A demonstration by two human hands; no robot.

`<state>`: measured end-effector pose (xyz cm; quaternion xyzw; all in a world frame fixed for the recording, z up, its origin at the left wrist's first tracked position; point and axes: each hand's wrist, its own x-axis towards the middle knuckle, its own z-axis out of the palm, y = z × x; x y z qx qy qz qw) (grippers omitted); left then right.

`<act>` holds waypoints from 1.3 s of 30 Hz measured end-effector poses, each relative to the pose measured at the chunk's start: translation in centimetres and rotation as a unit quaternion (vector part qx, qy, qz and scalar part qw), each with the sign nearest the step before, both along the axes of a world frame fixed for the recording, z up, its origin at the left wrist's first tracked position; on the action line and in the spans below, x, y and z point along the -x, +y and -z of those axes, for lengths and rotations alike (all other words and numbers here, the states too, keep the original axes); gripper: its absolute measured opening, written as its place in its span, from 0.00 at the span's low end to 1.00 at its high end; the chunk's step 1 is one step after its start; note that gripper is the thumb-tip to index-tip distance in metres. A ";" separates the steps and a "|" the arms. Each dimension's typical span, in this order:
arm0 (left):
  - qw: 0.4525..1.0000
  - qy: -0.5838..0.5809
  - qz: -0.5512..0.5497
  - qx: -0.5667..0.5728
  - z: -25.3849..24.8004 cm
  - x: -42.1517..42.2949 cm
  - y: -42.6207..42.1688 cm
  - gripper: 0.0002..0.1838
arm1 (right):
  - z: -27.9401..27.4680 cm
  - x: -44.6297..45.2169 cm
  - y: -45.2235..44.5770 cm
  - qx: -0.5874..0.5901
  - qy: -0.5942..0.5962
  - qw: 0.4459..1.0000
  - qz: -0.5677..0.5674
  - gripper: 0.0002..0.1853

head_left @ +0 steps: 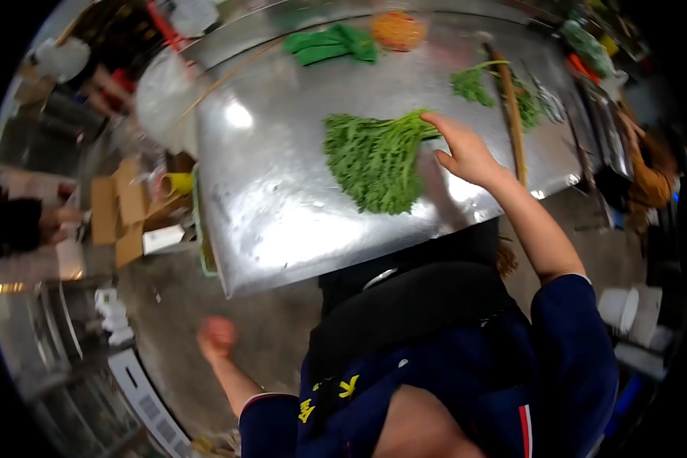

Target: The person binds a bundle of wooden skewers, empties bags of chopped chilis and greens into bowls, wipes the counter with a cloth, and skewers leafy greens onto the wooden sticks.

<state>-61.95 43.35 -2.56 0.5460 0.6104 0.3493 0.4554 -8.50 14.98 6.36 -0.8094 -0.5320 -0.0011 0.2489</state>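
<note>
We see a bunch of leafy greens (378, 164) lying flat around the middle of the metal table (271, 195), its stems toward the table's right side. Our right hand (469, 156) is over the table at those stem ends, thumb and forefinger spread wide; whether the forefinger presses on the stems, we cannot tell. Our left hand (217, 340) hangs off the table's near left corner, too blurred for us to tell how its fingers stand. Near the table's right end lie a wooden stick (509, 114) and loose sprigs (472, 88). Along its far edge we see a green cloth (332, 44); beyond its left edge, an open cardboard box (132, 191).
</note>
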 end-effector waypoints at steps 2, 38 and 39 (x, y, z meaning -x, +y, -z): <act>0.941 0.323 0.097 -0.023 3.5 2.7 -6.7 0.20 | 0.7 -1.8 1.6 0.080 -0.083 0.991 -0.062 0.37; 0.928 0.319 -0.169 0.093 17.5 11.5 -15.3 0.15 | 1.7 -12.9 31.8 0.057 -0.031 0.998 0.025 0.13; 0.927 0.303 -0.200 0.096 16.3 10.7 -15.2 0.15 | 0.2 -11.4 32.5 -0.100 -0.023 0.994 0.023 0.12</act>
